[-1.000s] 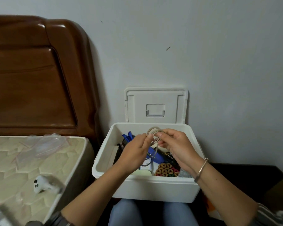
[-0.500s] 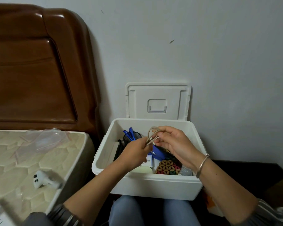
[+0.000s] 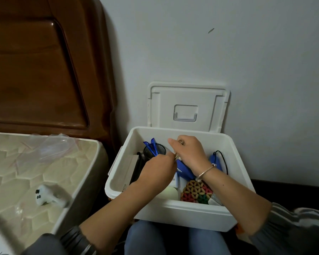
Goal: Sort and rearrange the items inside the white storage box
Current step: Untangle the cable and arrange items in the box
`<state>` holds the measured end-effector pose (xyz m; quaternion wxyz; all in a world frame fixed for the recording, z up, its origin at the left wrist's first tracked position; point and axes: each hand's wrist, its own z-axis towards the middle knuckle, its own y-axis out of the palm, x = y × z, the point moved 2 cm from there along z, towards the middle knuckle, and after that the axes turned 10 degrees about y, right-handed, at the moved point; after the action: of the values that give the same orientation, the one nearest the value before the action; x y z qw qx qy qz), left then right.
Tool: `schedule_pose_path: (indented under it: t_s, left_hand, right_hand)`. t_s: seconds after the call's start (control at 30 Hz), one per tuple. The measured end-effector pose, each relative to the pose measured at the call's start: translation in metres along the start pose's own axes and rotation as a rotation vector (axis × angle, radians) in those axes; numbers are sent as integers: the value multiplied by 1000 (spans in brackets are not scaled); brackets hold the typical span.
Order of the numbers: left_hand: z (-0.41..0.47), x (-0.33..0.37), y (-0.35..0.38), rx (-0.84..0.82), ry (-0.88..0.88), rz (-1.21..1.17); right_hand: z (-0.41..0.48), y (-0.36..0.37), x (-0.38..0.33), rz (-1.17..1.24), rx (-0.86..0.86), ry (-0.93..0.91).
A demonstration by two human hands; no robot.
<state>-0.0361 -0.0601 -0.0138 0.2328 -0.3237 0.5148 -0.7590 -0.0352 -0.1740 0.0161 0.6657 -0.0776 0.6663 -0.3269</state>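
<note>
Both the left hand (image 3: 157, 169) and right hand (image 3: 191, 153) pinch a thin beige cord (image 3: 176, 157) above the box (image 3: 182, 212); light and limp, it likely handles best bunched.

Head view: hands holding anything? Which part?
A thin beige cord, pinched between both hands over the white storage box: left hand at its lower end, right hand higher up. The rest is hidden in the grip.

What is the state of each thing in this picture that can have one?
white storage box: open.
lid: raised, standing upright.
left hand: pinches the beige cord.
right hand: grips the beige cord too.
black mesh cup: upright, holding blue items.
</note>
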Motion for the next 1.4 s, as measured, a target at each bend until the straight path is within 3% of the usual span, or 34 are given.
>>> schedule_pose_path:
  t_s: [0.17, 0.27, 0.37, 0.4, 0.57, 1.07, 1.2, 1.4]
  left_hand:
    - [0, -29, -8, -92, 80, -344]
    - [0, -64, -21, -46, 82, -221]
    - [1, -103, -37, 237, -121, -82]
    - [1, -114, -39, 264, -208, -57]
    - [5, -140, -11, 53, -463, -183]
    - [6, -150, 7, 137, -407, -189]
    - [6, -149, 7, 137, -407, -181]
    - [5, -149, 7, 143, -404, -184]
  right_hand:
    - [17, 13, 6, -12, 102, -91]
    - [39, 17, 11, -6, 183, -114]
    - [64, 31, 15, -41, 207, -147]
    - [71, 38, 16, -56, 200, -155]
    - [99, 76, 24, -109, 143, -176]
    - [104, 118, 61, -680, -139, -269]
    - [100, 125, 68, -905, -105, -374]
    - [94, 125, 72, -948, -24, -393]
